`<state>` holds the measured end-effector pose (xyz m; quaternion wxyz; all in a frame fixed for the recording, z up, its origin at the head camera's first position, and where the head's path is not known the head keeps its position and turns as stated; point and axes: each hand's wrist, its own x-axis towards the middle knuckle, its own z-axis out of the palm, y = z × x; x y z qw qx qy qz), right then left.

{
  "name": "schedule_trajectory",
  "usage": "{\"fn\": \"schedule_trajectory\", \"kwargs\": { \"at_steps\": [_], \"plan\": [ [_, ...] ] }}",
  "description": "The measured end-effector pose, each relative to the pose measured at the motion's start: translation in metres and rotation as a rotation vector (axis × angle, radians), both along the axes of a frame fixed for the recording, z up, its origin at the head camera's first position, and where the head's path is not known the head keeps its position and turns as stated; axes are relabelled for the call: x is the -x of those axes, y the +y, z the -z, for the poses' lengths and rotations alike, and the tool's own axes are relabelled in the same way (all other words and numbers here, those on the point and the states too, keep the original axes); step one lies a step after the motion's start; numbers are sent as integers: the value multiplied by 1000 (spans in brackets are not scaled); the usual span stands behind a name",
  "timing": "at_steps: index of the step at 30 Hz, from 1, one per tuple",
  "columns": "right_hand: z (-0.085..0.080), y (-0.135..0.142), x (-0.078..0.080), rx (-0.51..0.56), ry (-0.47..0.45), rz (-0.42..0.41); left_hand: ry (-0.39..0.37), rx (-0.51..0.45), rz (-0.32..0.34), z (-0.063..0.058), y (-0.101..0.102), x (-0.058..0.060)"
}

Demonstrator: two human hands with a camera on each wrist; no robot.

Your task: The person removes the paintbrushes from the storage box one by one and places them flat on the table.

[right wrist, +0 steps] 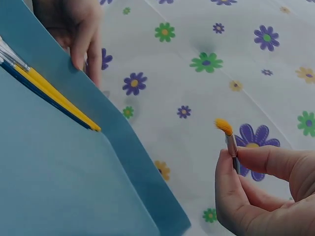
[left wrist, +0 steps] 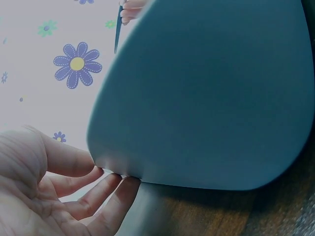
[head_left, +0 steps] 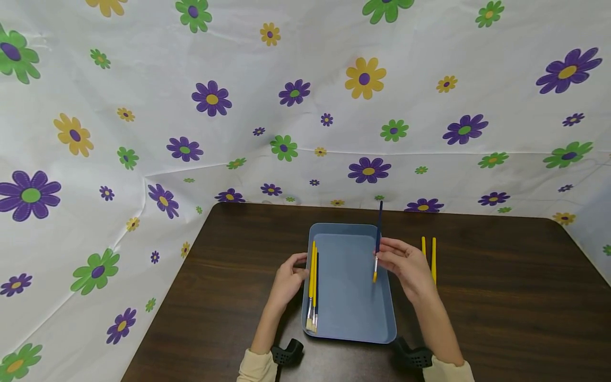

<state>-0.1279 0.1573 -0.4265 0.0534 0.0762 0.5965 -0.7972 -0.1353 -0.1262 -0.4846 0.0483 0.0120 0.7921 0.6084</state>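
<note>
A blue-grey rectangular tray [head_left: 353,307] lies on the table, tilt uncertain. My left hand [head_left: 285,281] holds its left rim, thumb on one side and fingertips on the other in the left wrist view, where the tray's outer face [left wrist: 206,98] fills the middle. Along the tray's left inner wall lie yellow-handled paintbrushes [head_left: 312,270] and a dark-blue one [head_left: 317,276], bristles toward me. My right hand [head_left: 406,265] pinches a dark-blue paintbrush [head_left: 379,228] near its metal ferrule, above the tray's right side. Its orange-yellow bristles [right wrist: 223,126] point down in the head view.
Two yellow handles [head_left: 434,260] lie on the dark wooden table [head_left: 515,297] right of the tray, their lower parts hidden behind my right hand. A white flower-printed sheet [head_left: 315,69] hangs behind the table and along its left side. Each wrist carries a black band [head_left: 287,352].
</note>
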Motion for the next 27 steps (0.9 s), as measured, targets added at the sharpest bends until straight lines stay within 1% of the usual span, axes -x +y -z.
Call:
{"fn": "schedule_trajectory", "kwargs": {
  "at_steps": [8,15,27],
  "plan": [
    [-4,18,-3,82,17,31,-2,-2,4,-1,0,-1],
    [-3,37,-3,146,23,55,5,1,9,-2,0,-1],
    [2,62,-5,177,34,126,1,-3,9,-3,0,-2]
  ]
}}
